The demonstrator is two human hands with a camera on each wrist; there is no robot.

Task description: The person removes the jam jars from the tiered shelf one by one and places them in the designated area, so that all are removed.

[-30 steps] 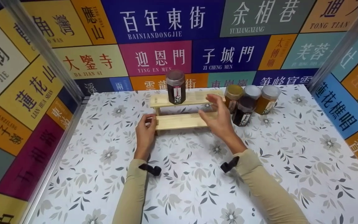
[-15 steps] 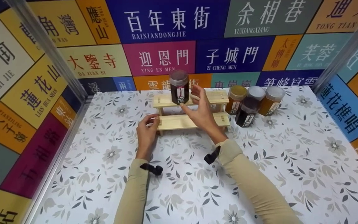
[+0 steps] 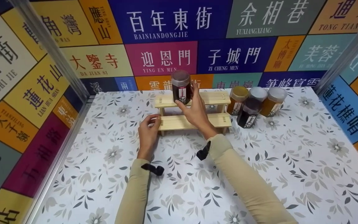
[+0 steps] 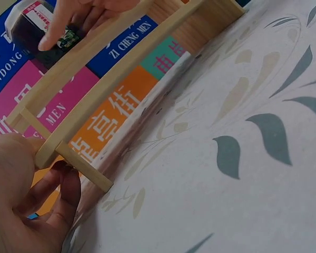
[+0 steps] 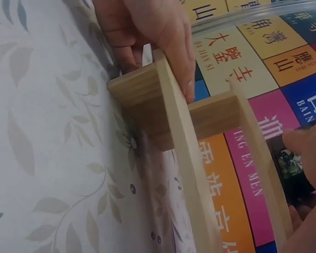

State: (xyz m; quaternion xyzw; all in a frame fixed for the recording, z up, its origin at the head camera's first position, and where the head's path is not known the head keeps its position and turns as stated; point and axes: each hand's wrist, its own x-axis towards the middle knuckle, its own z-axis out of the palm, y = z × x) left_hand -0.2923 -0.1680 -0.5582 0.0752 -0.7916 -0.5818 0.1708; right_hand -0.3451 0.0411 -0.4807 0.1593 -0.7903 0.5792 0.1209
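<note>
A two-tier wooden display rack (image 3: 194,121) stands on the table. My left hand (image 3: 149,129) grips the left end of its lower shelf, thumb on top and fingers curled underneath in the left wrist view. On the upper shelf, left of its middle, stands a dark jar (image 3: 180,88) with a translucent lid and a pink-and-white label. My right hand (image 3: 197,109) holds this jar from its right side. The right thumb lies across the front of the jar, while the other fingers go behind it, partly hidden.
Several jars stand close together just right of the rack: a dark one (image 3: 247,113) in front, an amber one (image 3: 272,102) at the right, and a yellow-lidded one (image 3: 238,101) beside the rack. A sign-covered wall (image 3: 160,57) rises behind the table.
My right hand has moved left from the rack's right end to the jar on the upper shelf and taken hold of it. My left hand has stayed on the rack.
</note>
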